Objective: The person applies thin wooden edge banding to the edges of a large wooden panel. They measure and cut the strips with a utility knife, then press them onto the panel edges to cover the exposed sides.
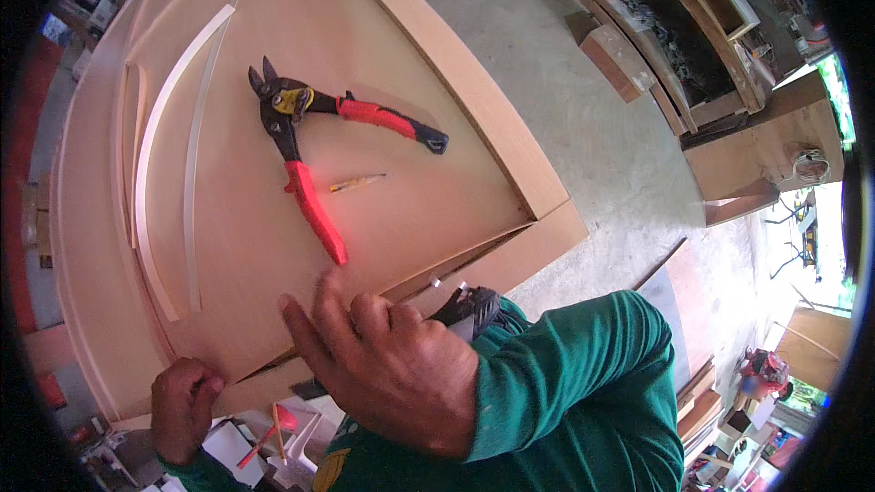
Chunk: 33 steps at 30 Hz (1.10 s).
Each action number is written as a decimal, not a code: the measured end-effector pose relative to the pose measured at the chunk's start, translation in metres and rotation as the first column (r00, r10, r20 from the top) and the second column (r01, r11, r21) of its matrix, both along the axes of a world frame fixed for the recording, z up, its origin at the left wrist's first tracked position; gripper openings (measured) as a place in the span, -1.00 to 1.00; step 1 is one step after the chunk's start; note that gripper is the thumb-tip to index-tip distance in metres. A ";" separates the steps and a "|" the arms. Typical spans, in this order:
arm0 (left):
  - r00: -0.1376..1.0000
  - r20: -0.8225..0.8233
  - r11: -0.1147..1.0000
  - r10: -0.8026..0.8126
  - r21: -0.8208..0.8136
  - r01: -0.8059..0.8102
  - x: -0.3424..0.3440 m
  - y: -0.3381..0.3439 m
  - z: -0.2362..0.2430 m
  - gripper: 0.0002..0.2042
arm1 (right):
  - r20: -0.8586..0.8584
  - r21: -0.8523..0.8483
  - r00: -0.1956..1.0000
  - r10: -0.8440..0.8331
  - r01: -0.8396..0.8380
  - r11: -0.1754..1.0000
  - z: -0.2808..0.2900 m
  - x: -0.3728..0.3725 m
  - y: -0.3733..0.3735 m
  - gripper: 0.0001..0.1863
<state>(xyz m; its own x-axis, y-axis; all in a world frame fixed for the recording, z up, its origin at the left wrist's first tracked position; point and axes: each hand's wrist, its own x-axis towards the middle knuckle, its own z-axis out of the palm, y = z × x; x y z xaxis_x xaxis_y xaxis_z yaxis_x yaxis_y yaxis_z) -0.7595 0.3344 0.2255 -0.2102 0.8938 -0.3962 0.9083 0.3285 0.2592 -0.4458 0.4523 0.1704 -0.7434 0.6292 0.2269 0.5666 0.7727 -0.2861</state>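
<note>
My right hand (396,364) hovers at the near edge of a framed wooden panel, its fingers apart and partly bent. Its fingertips are just below the lower red handle of a pair of tin snips (290,123), which lies on the panel with jaws and handles spread. Next to the snips lies a small yellow pencil-like piece (355,183). My left hand (185,408) is at the panel's near left corner, fingers curled in against the thumb; what is between them, if anything, is hidden. Beyond my right hand, a dark grey object (469,308) shows only in part.
Thin pale strips (143,159) curve along the left of the panel (401,210). The raised wooden border (456,64) shows a gap near its corner. Concrete floor (565,128) extends to the right, with wooden frames (711,18) and a box-like cabinet (766,150) beyond. A person (761,378) is far right.
</note>
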 end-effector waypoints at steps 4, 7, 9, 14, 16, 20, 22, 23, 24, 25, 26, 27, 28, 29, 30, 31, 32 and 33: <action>0.999 0.012 0.999 0.030 0.033 -0.031 -0.005 -0.002 -0.005 -0.79 | 0.196 -0.167 0.980 0.019 0.014 0.986 0.012 0.006 0.010 -0.65; 0.997 0.017 0.997 0.079 -0.019 -0.078 -0.008 0.002 -0.007 -0.79 | 0.095 -0.116 0.995 0.026 -0.015 0.993 0.015 0.026 0.017 -0.75; 0.993 0.027 0.992 0.117 -0.060 -0.115 -0.008 0.006 -0.008 -0.79 | -0.009 -0.128 1.000 -0.001 0.000 0.992 0.011 0.035 0.024 -0.73; 0.973 -0.012 0.964 0.229 -0.133 -0.229 -0.008 0.017 -0.011 -0.78 | -0.014 -0.323 1.000 -0.024 0.018 0.946 0.009 0.058 0.036 -0.58; 0.985 -0.078 0.974 0.155 -0.153 -0.166 -0.014 0.015 -0.007 -0.79 | -0.038 -0.300 0.999 0.019 -0.030 0.954 0.011 0.066 0.045 -0.52; 0.951 -0.090 0.943 0.296 -0.132 -0.306 -0.006 0.014 -0.017 -0.79 | 0.034 -0.313 0.996 0.084 -0.070 0.947 0.018 0.081 0.059 -0.41; 0.959 -0.103 0.958 0.264 -0.086 -0.273 -0.010 0.009 -0.021 -0.79 | 0.051 -0.294 0.994 0.098 -0.079 0.953 0.018 0.094 0.061 -0.35; 0.962 -0.109 0.965 0.249 -0.062 -0.256 -0.011 0.006 -0.022 -0.79 | 0.042 -0.277 0.993 0.111 -0.095 0.956 0.015 0.100 0.060 -0.32; 0.960 -0.134 0.962 0.247 -0.082 -0.260 -0.008 0.013 -0.021 -0.79 | 0.049 -0.273 0.993 0.107 -0.089 0.958 0.013 0.105 0.059 -0.31; 0.953 -0.160 0.956 0.256 -0.104 -0.274 -0.002 0.020 -0.016 -0.79 | 0.057 -0.273 0.992 0.114 -0.095 0.957 0.012 0.108 0.059 -0.30; 0.949 -0.183 0.953 0.257 -0.117 -0.281 -0.005 0.019 -0.020 -0.78 | 0.075 -0.288 0.990 0.119 -0.093 0.953 0.013 0.113 0.060 -0.30; 0.938 -0.215 0.944 0.271 -0.133 -0.303 -0.002 0.015 -0.020 -0.77 | 0.083 -0.309 0.987 0.139 -0.108 0.945 0.012 0.117 0.064 -0.30; 0.932 -0.244 0.944 0.268 -0.128 -0.305 -0.010 0.000 -0.021 -0.76 | 0.074 -0.323 0.989 0.130 -0.100 0.941 0.013 0.118 0.063 -0.32; 0.925 -0.273 0.944 0.264 -0.124 -0.306 -0.014 -0.008 -0.022 -0.74 | 0.066 -0.338 0.991 0.120 -0.091 0.937 0.014 0.120 0.062 -0.34; 0.935 -0.239 0.954 0.262 -0.085 -0.289 -0.014 -0.010 -0.022 -0.74 | 0.055 -0.352 0.991 0.121 -0.094 0.931 0.012 0.116 0.062 -0.35; 0.944 -0.207 0.961 0.258 -0.046 -0.273 -0.013 -0.010 -0.023 -0.74 | 0.074 -0.360 0.993 0.095 -0.062 0.931 0.013 0.115 0.062 -0.36; 0.952 -0.174 0.966 0.253 -0.005 -0.258 -0.010 -0.010 -0.024 -0.74 | 0.094 -0.368 0.993 0.069 -0.030 0.929 0.017 0.116 0.063 -0.38; 0.953 -0.185 0.971 0.240 0.042 -0.237 -0.006 -0.010 -0.023 -0.73 | 0.096 -0.382 0.994 0.055 -0.014 0.924 0.016 0.117 0.064 -0.39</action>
<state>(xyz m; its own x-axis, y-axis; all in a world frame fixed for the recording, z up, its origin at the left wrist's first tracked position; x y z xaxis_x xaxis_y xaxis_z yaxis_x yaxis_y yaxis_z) -0.7655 0.3246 0.2029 -0.4869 0.8156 -0.3127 0.8369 0.5381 0.1004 -0.3292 0.5162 0.1868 -0.7724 0.6266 -0.1039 0.5841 0.6364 -0.5038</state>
